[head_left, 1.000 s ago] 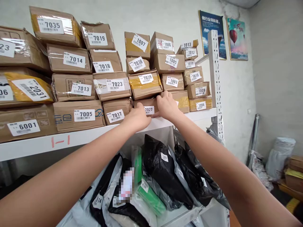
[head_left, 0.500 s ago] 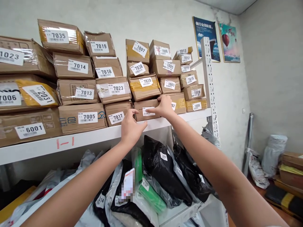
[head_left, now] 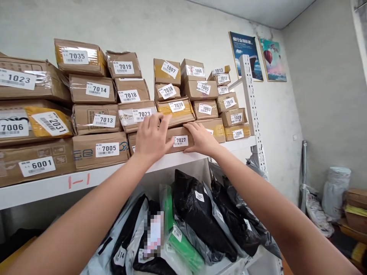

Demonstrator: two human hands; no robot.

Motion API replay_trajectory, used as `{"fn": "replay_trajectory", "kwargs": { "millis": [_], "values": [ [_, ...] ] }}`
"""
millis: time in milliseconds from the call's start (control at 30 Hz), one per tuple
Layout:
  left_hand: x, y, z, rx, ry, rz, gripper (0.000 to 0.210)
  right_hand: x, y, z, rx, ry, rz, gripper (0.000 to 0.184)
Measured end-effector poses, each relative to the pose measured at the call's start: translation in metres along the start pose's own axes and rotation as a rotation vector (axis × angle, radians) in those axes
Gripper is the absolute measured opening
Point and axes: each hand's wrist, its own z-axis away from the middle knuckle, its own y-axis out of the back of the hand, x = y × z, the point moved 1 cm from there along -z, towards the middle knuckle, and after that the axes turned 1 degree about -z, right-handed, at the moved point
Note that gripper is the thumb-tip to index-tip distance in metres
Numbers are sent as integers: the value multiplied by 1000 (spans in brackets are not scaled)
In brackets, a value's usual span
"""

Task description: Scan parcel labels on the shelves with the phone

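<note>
A cardboard box labelled 7027 (head_left: pixel 181 141) lies at the bottom of a stack on the white shelf. My right hand (head_left: pixel 203 139) grips its right end, fingers over the top edge and thumb low on the front. My left hand (head_left: pixel 151 140) is at the box's left end with its fingers apart. Its fingertips reach up in front of box 7039 (head_left: pixel 187 114), and its thumb points toward the 7027 label. Whether the left fingertips touch cardboard is unclear. Box 7023 (head_left: pixel 129 121) is partly behind the left hand.
More labelled boxes, such as 7005 (head_left: pixel 86 152) and 1008 (head_left: pixel 228 133), are stacked along the shelf (head_left: pixel 106 177). Black plastic parcels (head_left: pixel 189 210) and a green one (head_left: pixel 183 246) fill the level below. A perforated upright post (head_left: pixel 249 95) stands at right.
My left hand has moved up and slightly left, its fingers now higher before the stack. My right hand has shifted down, its thumb leaving the label, so 7027 is readable. The view has tilted slightly upward.
</note>
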Motion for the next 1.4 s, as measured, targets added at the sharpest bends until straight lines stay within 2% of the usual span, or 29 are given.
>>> {"fn": "replay_trajectory", "kwargs": {
  "millis": [167, 300, 467, 667, 733, 800, 867, 900, 967, 1033, 1100, 1200, 1300, 1400],
  "values": [
    [-23, 7, -51, -96, -108, -198, 74, 1, 10, -11, -93, 45, 151, 91],
    [-26, 13, -64, -177, -147, -309, 71, 6, 9, -16, -98, 127, 183, 89],
    [-25, 19, -64, -198, -165, -299, 62, 10, 11, -20, -79, 198, 219, 87],
    [-26, 17, -65, -266, -112, -230, 58, 5, 28, -11, -45, 233, 187, 87],
    [-18, 16, -57, -297, -161, -205, 69, 6, 35, -9, -44, 238, 148, 86],
    [-7, 12, -44, -341, -252, -182, 84, 11, 44, -12, -25, 244, 82, 70],
    [3, 5, -30, -353, -303, -179, 94, 18, 54, -22, 70, 217, 32, 53],
    [7, 2, -24, -344, -298, -187, 96, 22, 60, -29, 128, 193, 30, 51],
    [13, -6, -15, -318, -253, -205, 94, 28, 67, -49, 185, 148, 82, 68],
    [16, -11, -11, -290, -211, -201, 90, 31, 69, -71, 100, 153, 190, 89],
    [19, -14, -9, -264, -174, -170, 87, 31, 64, -90, -32, 187, 327, 100],
    [23, -18, -9, -234, -108, -101, 84, 30, 53, -105, -117, 211, 452, 109],
    [27, -22, -7, -189, -35, -40, 78, 32, 45, -107, -71, 181, 428, 116],
    [30, -24, -6, -151, 5, 0, 73, 35, 42, -103, -32, 187, 412, 115]
  ]
}}
